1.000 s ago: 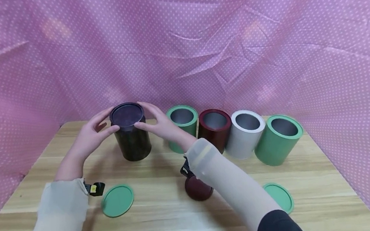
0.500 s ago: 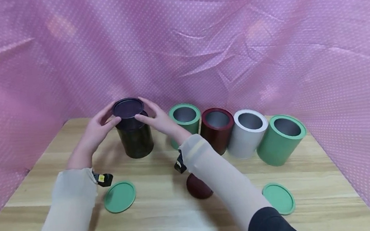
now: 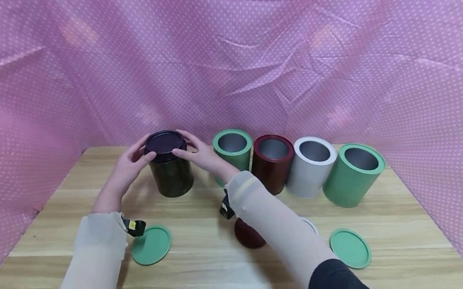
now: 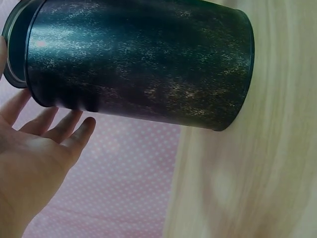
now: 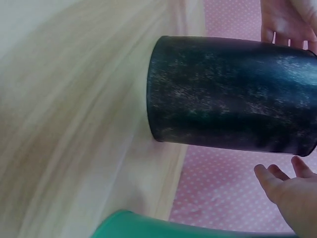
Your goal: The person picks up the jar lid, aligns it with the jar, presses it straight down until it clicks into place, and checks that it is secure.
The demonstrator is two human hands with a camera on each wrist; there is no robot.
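A dark mottled canister [image 3: 173, 177] stands upright at the back left of the table. At its mouth is a dark round lid [image 3: 165, 142], held from both sides. My left hand [image 3: 129, 168] grips the lid's left edge between thumb and fingers, and my right hand [image 3: 204, 156] does the same on the right. In the left wrist view a gap shows between the lid [image 4: 15, 44] and the canister [image 4: 143, 64]. In the right wrist view the right hand's fingers [image 5: 271, 181] are near the canister's rim, and the lid lies outside that frame.
Right of the canister stand several lidless cans: green [image 3: 233, 157], dark red [image 3: 273, 168], white [image 3: 308, 178] and green [image 3: 345, 188]. Nearer lie a green lid [image 3: 151, 245], a dark red lid [image 3: 248, 234], a mostly hidden white lid [image 3: 310, 225] and another green lid [image 3: 350, 248].
Both hands lifted the lid above the canister's mouth half a second ago, and now it is lower, close to the rim. The canister stays standing and the view shifts slightly.
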